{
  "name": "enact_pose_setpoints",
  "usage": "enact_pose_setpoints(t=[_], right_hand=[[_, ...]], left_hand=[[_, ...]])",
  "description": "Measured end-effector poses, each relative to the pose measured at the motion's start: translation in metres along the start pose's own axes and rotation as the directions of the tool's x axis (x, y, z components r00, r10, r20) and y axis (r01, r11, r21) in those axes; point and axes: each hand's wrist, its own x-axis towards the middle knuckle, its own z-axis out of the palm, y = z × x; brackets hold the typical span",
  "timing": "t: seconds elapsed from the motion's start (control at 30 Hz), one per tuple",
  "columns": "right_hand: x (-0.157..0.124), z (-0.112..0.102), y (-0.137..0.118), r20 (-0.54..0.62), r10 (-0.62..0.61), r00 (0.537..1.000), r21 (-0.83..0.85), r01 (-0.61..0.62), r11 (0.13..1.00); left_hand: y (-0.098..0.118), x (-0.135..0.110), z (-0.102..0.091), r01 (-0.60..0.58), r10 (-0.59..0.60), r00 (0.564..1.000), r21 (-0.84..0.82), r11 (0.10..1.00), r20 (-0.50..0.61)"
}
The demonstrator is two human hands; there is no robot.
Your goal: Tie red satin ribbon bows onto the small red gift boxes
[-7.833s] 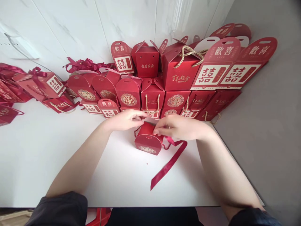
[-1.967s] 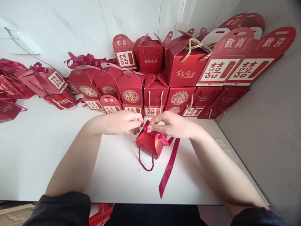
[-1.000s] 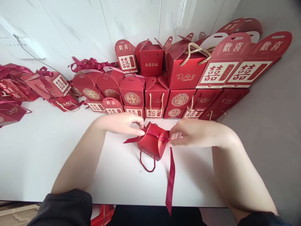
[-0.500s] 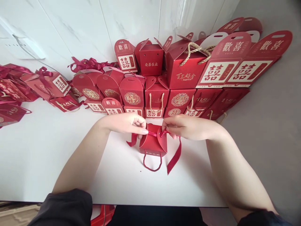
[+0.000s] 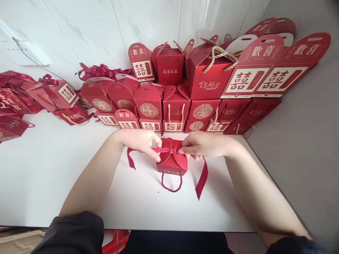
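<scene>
A small red gift box [image 5: 173,163] stands on the white table in front of me, its rope handle [image 5: 171,189] hanging toward me. Its top flaps lean together, and a red ribbon [image 5: 160,150] runs through the holes in them. My left hand [image 5: 141,141] is closed on the ribbon at the left of the flaps, thumb and forefinger somewhat apart around it. Close against the right flap, my right hand [image 5: 205,144] pinches the ribbon by its hole. One ribbon end dangles on each side. The fingers behind the ribbon are partly hidden.
Stacked red gift boxes [image 5: 202,111] line the back, just beyond my hands. At the left lie boxes with ribbon bows [image 5: 65,93] and a bundle of ribbons [image 5: 100,72]. A grey wall [image 5: 299,141] borders the right; a wall socket [image 5: 31,53] is at upper left.
My left hand has moved slightly left, drawing the ribbon taut through the flaps, which now sit closer together. My right hand has shifted left, nearer the right flap.
</scene>
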Motion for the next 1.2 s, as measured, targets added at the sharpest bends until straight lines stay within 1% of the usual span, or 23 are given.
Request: enact_pose_setpoints(t=[0.07,0.13,0.2,0.27,0.37,0.47,0.53,0.6,0.63,0.73,0.8,0.9,0.97,1.03,1.1,1.17,1.2], right_hand=[[0.001,0.0,0.001,0.009,-0.007,1.0,0.03,0.007,1.0],[0.002,0.0,0.003,0.02,-0.018,1.0,0.052,0.017,0.999],[0.002,-0.001,0.003,0.035,-0.038,0.999,0.071,0.035,0.997],[0.001,-0.003,0.002,0.055,-0.061,0.997,0.079,0.057,0.995],[0.0,-0.005,0.002,0.046,-0.08,0.996,0.028,0.079,0.996],[-0.002,-0.007,0.005,-0.014,-0.078,0.997,-0.065,0.077,0.995],[-0.003,-0.008,0.008,-0.032,-0.071,0.997,-0.089,0.068,0.994],[-0.006,-0.01,0.01,-0.04,-0.062,0.997,-0.092,0.058,0.994],[-0.008,-0.012,0.011,-0.047,-0.059,0.997,-0.095,0.054,0.994],[-0.014,-0.016,0.011,-0.048,-0.06,0.997,-0.079,0.056,0.995],[-0.017,-0.018,0.011,-0.033,-0.059,0.998,-0.036,0.058,0.998],[-0.021,-0.022,0.014,-0.015,-0.057,0.998,0.027,0.057,0.998],[-0.023,-0.024,0.017,-0.019,-0.04,0.999,0.04,0.041,0.998],[-0.027,-0.027,0.021,-0.039,-0.011,0.999,0.052,0.013,0.999],[-0.034,-0.031,0.024,-0.068,0.001,0.998,0.092,0.005,0.996],[-0.042,-0.035,0.024,-0.12,-0.02,0.993,0.154,0.038,0.987],[-0.045,-0.037,0.024,-0.162,-0.034,0.986,0.19,0.065,0.98]], left_hand=[[-0.004,0.0,-0.002,-0.007,0.007,1.0,0.003,1.0,0.019],[-0.01,0.002,-0.004,-0.038,0.038,0.999,0.007,0.999,0.039],[-0.018,0.004,-0.006,-0.073,0.072,0.995,0.006,0.997,0.069],[-0.026,0.006,-0.009,-0.08,0.078,0.993,0.016,0.997,0.083],[-0.038,0.007,-0.015,-0.079,0.077,0.992,0.011,0.997,0.101],[-0.047,0.003,-0.021,-0.088,0.094,0.988,-0.055,0.995,0.119],[-0.052,-0.001,-0.025,-0.121,0.128,0.988,-0.08,0.989,0.089],[-0.056,-0.006,-0.029,-0.15,0.153,0.987,-0.063,0.987,0.043],[-0.057,-0.008,-0.031,-0.146,0.147,0.989,-0.043,0.988,0.024],[-0.061,-0.012,-0.032,-0.059,0.059,0.998,-0.009,0.998,-0.027],[-0.061,-0.011,-0.031,-0.006,0.006,0.999,-0.004,1.0,-0.033],[-0.058,-0.007,-0.027,0.027,-0.025,0.999,0.045,0.999,-0.037],[-0.055,-0.005,-0.027,0.025,-0.022,0.999,0.069,0.997,-0.038],[-0.054,-0.009,-0.028,-0.008,0.009,1.0,0.041,0.999,-0.023],[-0.056,-0.017,-0.031,-0.038,0.037,0.999,-0.04,0.998,-0.03],[-0.062,-0.028,-0.036,-0.064,0.055,0.996,-0.131,0.989,-0.068],[-0.065,-0.034,-0.039,-0.1,0.086,0.992,-0.16,0.982,-0.091]])
